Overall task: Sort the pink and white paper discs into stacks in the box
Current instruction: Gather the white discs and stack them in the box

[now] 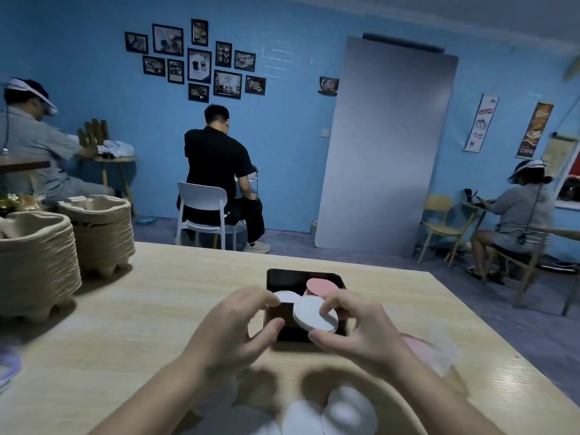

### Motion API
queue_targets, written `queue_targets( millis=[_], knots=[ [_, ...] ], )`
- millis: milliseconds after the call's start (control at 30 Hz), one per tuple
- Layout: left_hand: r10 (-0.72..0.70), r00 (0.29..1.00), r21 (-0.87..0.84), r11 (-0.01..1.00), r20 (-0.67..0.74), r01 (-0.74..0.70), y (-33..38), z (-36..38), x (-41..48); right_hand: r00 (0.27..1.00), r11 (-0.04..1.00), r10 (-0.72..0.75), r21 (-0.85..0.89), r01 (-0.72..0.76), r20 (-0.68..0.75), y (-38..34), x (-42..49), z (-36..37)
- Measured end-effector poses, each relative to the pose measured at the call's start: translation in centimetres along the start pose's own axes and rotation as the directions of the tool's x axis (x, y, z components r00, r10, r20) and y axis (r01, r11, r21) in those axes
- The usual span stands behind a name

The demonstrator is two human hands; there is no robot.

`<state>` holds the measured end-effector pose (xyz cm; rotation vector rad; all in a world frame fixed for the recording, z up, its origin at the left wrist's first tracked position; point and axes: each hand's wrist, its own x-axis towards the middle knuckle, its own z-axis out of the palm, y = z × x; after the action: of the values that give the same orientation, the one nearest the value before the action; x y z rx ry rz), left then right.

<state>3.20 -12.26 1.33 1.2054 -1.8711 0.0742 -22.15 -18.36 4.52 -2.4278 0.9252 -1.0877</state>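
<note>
Over the near half of the black box (284, 276), the right hand (354, 328) pinches a thin stack of white discs (315, 313) by its rim, fingertips on the far edge and thumb on the near edge, the stack tilted toward the camera. The left hand (238, 328) hovers just beside it with fingers curled and loosely parted, gripping nothing; its fingertips are near a second white stack (287, 297) seated in the box's left side. A pink stack (321, 287) stands in the far right corner of the box, touching neither hand. The box's far left corner shows bare black floor. The wooden table (157, 309) lies open to the left of the box and beyond it up to the far edge. To the right, loose pink discs (419, 353), blurred, lie near the table's right edge. At the bottom of the frame, more white discs (342, 412) sit blurred between the forearms. Two stacks of pulp trays (40, 268) occupy the table's left edge, well apart from the hands.
</note>
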Motion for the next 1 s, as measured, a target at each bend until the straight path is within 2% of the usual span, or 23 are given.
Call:
queue_targets(
  millis=[167, 367, 800, 1000],
  knots=[
    [0.020, 0.999, 0.159, 0.987, 0.045, -0.027, -2.0, -1.0, 0.2, 0.998, 0.998, 0.051, -0.020, -0.051, -0.020, 0.1, 4.4, -0.2],
    [0.010, 0.984, 0.190, 0.981, 0.175, -0.043, -3.3, 0.0, -1.4, 0.988, 0.985, 0.152, -0.088, -0.149, 0.024, 1.4, 8.5, 1.7],
    [-0.063, 0.978, 0.130, 0.991, 0.201, 0.037, -3.1, 0.8, -1.4, 0.977, 0.961, 0.133, -0.265, -0.085, 0.167, 3.5, 10.4, 4.4],
    [-0.070, 0.975, 0.120, 0.992, 0.212, 0.045, -2.9, 0.8, -1.4, 0.967, 0.955, 0.165, -0.278, -0.108, 0.193, 3.9, 10.6, 4.7]
  ],
)
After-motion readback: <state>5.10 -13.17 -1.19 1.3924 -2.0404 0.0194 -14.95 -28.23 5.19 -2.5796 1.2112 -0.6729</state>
